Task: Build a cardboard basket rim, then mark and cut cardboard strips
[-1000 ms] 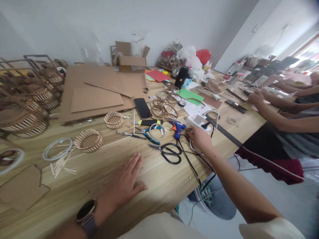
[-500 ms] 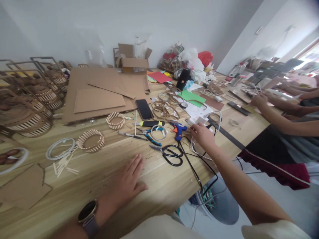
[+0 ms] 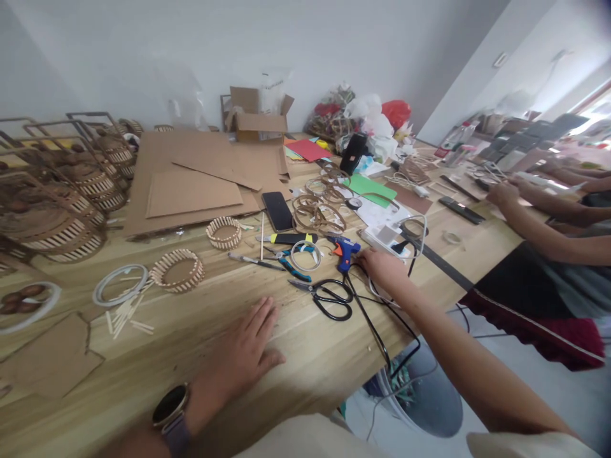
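Note:
My left hand (image 3: 243, 356) lies flat on the wooden table (image 3: 305, 356), fingers stretched out, holding nothing; a watch (image 3: 170, 407) is on its wrist. My right hand (image 3: 382, 267) reaches across the table, its fingertips at the handle of a blue glue gun (image 3: 344, 249) and its black cord (image 3: 370, 321). Whether the fingers grip anything is not visible. Black scissors (image 3: 331, 299) lie just left of that hand. A white power strip (image 3: 386, 235) sits just beyond it.
Tape ring (image 3: 304, 254), blue pliers (image 3: 291, 267), yellow-black knife (image 3: 286, 238), phone (image 3: 277, 211) and stick rings (image 3: 179, 270) lie mid-table. Cardboard sheets (image 3: 191, 184) and a box (image 3: 258, 121) are behind. Another person's arms (image 3: 539, 222) work at right. A bin (image 3: 420, 394) stands below the edge.
My right hand has come down and shifted left from the power strip toward the glue gun. My left hand has stayed flat on the table.

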Demonstrator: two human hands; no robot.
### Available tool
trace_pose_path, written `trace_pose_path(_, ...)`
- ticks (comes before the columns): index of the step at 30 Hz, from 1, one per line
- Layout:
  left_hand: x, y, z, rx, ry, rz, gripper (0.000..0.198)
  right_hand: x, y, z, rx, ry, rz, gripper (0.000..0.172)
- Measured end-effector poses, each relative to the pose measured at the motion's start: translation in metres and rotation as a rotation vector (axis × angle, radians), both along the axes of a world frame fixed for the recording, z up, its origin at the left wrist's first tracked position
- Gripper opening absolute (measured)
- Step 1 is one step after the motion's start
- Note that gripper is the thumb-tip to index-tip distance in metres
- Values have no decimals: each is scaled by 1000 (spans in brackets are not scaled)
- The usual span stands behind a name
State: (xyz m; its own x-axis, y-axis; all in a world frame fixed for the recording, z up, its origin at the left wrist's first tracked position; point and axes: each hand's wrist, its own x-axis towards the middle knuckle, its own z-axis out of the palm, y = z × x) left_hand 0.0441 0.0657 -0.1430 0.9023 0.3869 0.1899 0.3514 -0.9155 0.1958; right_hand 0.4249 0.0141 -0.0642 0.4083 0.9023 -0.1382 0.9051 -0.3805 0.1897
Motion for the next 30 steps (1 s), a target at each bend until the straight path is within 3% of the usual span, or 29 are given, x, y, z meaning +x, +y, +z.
trace_pose_path(4, 1, -1, 2, 12, 6, 4, 75, 4, 1, 19, 21, 19, -24, 29)
trace_pose_path(9, 1, -2, 8, 3, 13, 0, 73, 15, -9, 73, 158, 28, 2, 29)
trace_pose_path(11, 1, -3, 12, -23, -5, 9, 76, 4, -17, 90, 238, 61, 72, 29)
trace_pose_path(13, 1, -3, 18, -72, -34, 10, 83, -24, -24, 95, 347, 180, 250, 24)
trace_pose_path(15, -1, -3, 24, -137, -75, -1, 92, -68, -31, 84, 309, 329, 395, 21)
trace_pose_path(17, -4, -1, 28, -202, -118, -14, 99, -119, -34, 60, 141, 514, 517, 23)
trace_pose_path(20, -8, 0, 28, -251, -166, -83, 108, -183, -34, 15, 27, 765, 569, 22)
trace_pose_path(22, -8, -1, 24, -252, -156, -119, 114, -207, -31, -7, 19, 838, 592, 16)
trace_pose_path(25, -3, -7, 19, -200, -99, -76, 103, -213, -29, -18, 25, 911, 613, 18)
trace_pose_path(30, 10, -14, 18, -123, -45, -8, 60, -180, -47, 10, 266, 1184, 534, 23)
